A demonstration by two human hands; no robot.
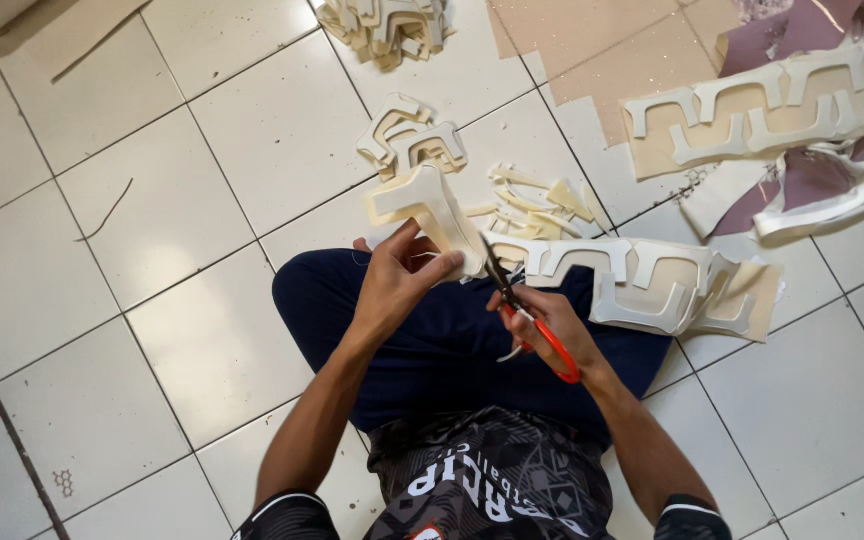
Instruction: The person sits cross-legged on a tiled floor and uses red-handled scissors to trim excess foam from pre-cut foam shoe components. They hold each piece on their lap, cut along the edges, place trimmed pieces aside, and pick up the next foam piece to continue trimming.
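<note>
I sit on a white tiled floor with my legs in dark trousers. My left hand [399, 277] pinches a cream foam cut-out shape [430, 203], holding it up over my knee. My right hand [548, 327] grips red-handled scissors [524, 313], their dark blades pointing up toward the edge of the foam piece. A longer strip of joined cream foam shapes [642, 280] trails from the held piece to the right, across my leg and onto the floor.
A small stack of cut foam pieces [414, 143] lies ahead, with thin offcuts [537, 203] beside it. A bigger heap [390, 27] sits at the top. Uncut foam sheets and purple-backed scraps [782, 110] fill the upper right. Dark cracks mark the left tiles.
</note>
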